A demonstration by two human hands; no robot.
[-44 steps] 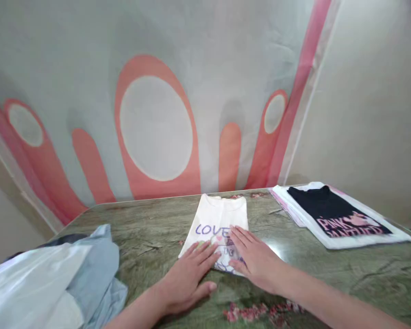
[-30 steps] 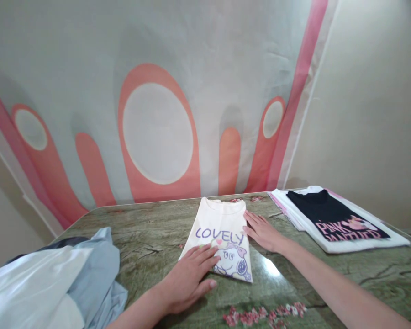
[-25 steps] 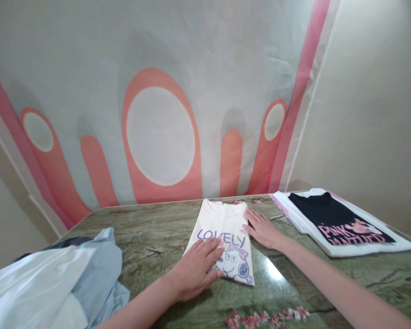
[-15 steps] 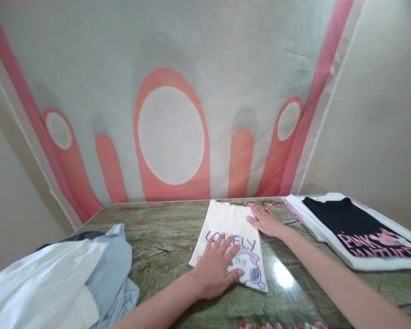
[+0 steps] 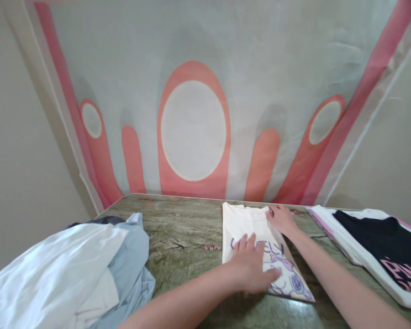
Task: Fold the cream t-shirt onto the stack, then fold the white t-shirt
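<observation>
Under both hands (image 5: 251, 267), folded shirt (image 5: 250, 224) collar points away.

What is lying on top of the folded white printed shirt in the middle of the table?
Both hands rest flat on the folded white shirt: the left hand covers part of the purple lettering, the right hand presses its far right corner. The letters beneath the left hand are hidden.

Single head-worn view, looking forward and slightly down across green marble-patterned table (image 5: 185, 228) toward grey wall hanging with coral ovals (image 5: 193, 132); forearms enter from bottom edge, close to lens.
</observation>
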